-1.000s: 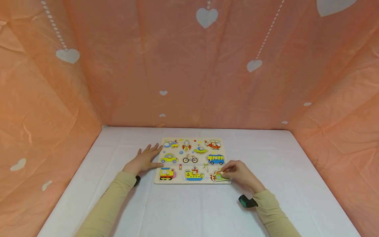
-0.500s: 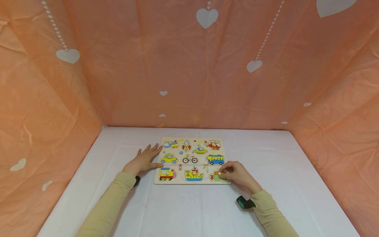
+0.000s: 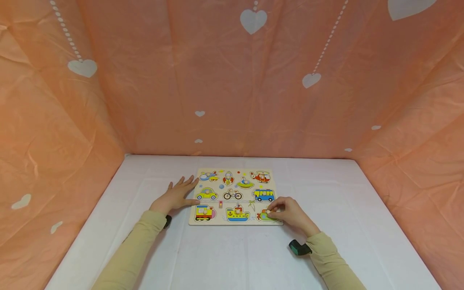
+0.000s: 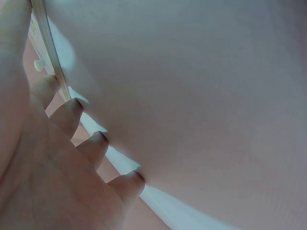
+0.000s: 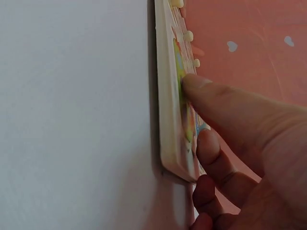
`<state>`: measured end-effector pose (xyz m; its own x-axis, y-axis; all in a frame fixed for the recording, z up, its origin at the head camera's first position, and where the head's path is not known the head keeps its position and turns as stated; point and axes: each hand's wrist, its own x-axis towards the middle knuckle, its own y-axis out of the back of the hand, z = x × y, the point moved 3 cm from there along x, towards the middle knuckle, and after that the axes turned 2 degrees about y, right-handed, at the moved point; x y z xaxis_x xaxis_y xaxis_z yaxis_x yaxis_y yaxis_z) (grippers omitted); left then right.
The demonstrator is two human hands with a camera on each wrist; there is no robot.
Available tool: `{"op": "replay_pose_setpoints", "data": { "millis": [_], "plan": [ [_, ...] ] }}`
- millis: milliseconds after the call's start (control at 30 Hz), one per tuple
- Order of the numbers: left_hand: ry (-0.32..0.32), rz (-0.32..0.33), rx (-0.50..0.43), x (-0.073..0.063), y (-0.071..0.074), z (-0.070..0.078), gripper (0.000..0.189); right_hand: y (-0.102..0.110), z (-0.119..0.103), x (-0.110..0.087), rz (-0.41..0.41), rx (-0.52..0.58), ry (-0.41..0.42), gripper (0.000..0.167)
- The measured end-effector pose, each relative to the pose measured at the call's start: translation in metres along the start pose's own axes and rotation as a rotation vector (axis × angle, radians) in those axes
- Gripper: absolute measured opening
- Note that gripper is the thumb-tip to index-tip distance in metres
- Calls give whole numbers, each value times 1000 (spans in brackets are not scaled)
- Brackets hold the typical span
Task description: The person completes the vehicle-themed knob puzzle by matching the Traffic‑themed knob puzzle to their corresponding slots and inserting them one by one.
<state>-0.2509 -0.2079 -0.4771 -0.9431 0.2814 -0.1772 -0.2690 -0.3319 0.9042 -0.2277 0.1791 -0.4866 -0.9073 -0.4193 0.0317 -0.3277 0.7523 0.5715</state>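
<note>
A wooden peg puzzle board (image 3: 221,222) lies on the white table, its recesses filled with vehicle pieces that carry small knobs. My right hand (image 3: 290,213) is at its lower right corner, thumb and fingers pinching the knob of a green puzzle piece (image 3: 262,216) with a red tail. Much of that piece is hidden by the hand; it looks flat in its recess. In the right wrist view the thumb (image 5: 199,86) touches the piece. My left hand (image 3: 173,198) lies spread at the board's left edge, thumb and fingertips touching it.
Beside the green piece sits a ship piece (image 3: 237,215), with a blue bus piece (image 3: 264,195) above it. The white table (image 3: 217,257) extends around the board. An orange curtain (image 3: 232,100) with white hearts encloses the back and sides.
My right hand has shifted slightly left with the green piece, which was tilted over the edge of its recess and now lies flatter. The left hand stays put.
</note>
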Motion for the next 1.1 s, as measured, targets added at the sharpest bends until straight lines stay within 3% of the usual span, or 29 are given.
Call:
{"op": "replay_pose_setpoints", "data": {
  "millis": [767,1100],
  "plan": [
    [3,-4,16,1,1,0,93,-2,1,1,-4,-16,-56,11],
    [-2,-1,10,-2,2,2,92,5,4,-2,-37,-27,-26,16]
  ]
}}
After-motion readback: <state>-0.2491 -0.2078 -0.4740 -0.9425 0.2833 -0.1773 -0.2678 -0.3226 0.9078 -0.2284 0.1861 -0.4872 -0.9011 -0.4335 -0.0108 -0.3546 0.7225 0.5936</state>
